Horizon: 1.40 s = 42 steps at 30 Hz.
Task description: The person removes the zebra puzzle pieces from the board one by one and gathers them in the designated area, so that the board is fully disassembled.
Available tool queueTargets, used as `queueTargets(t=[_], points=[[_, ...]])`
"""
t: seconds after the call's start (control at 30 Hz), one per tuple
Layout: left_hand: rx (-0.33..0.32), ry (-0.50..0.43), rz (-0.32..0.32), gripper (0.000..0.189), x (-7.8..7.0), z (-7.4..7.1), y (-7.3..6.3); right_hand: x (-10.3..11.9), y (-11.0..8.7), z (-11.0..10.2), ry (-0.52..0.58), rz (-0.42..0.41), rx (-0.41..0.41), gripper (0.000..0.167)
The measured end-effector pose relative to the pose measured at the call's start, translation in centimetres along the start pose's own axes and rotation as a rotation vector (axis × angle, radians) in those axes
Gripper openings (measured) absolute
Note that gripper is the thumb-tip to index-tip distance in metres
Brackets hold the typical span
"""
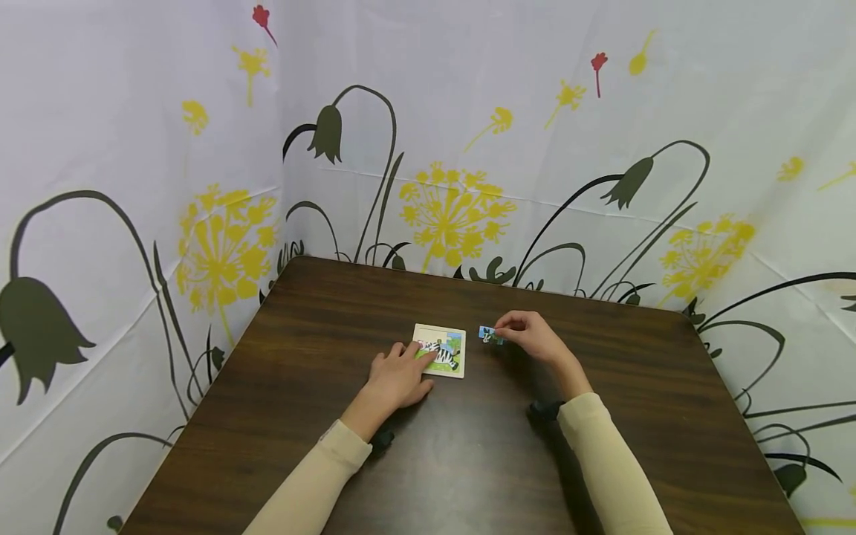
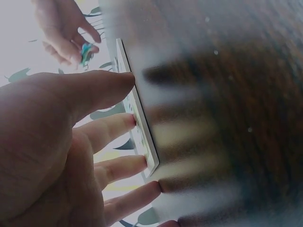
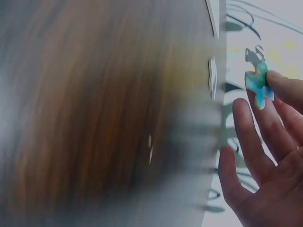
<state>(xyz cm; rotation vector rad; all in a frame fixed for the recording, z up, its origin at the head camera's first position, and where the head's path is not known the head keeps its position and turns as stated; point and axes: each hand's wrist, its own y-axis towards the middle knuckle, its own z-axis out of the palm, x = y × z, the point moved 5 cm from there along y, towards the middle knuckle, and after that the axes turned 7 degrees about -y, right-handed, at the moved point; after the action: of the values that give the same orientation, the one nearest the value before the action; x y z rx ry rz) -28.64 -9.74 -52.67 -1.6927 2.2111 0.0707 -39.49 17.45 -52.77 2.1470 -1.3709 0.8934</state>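
Note:
A square wooden puzzle board (image 1: 458, 371) with a zebra picture lies on the table, part of its tray bare at the upper left. My left hand (image 1: 397, 377) rests on it from the left, fingers spread over its near left part. In the left wrist view the thumb (image 2: 111, 87) reaches along the board's near edge. To the right of the board, my right hand (image 1: 531, 336) pinches a blue and green puzzle piece (image 3: 259, 85) between thumb and fingers, up off the table. Another puzzle piece (image 3: 212, 78) lies flat on the table close by, seen edge-on.
The dark wooden table (image 1: 461, 461) ends at the back against a white curtain (image 1: 568, 30) printed with flowers. The same curtain runs along the left and right sides. A dark band sits at each wrist, below the light sleeves (image 1: 611, 461).

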Motion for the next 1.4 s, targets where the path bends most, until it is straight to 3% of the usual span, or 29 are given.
queueTargets(t=[0.27, 0.57, 0.77, 1.0, 1.17, 1.4], points=[[-0.003, -0.012, -0.002, 0.060, 0.0, -0.2, -0.1, -3.0, -0.7, -2.1, -0.058, 0.096, -0.053, 0.016], [0.010, -0.002, -0.002, 0.060, 0.0, 0.0, -0.1, -4.6, -0.2, -2.1, -0.082, 0.171, -0.031, 0.021], [0.005, -0.009, 0.001, 0.059, 0.0, -0.1, -0.1, -4.7, 0.1, -2.1, -0.099, 0.167, 0.011, 0.025], [0.004, -0.013, 0.003, 0.060, 0.1, -0.1, 0.1, -4.6, -0.2, -2.1, -0.166, 0.059, 0.125, 0.035], [0.001, -0.012, 0.000, 0.060, 0.2, -0.1, 0.0, -4.6, -0.4, -2.1, -0.161, 0.028, 0.122, 0.028], [0.009, -0.014, 0.004, 0.060, 0.1, 0.0, 0.1, -4.8, -0.5, -2.1, -0.153, 0.073, 0.098, 0.026]])
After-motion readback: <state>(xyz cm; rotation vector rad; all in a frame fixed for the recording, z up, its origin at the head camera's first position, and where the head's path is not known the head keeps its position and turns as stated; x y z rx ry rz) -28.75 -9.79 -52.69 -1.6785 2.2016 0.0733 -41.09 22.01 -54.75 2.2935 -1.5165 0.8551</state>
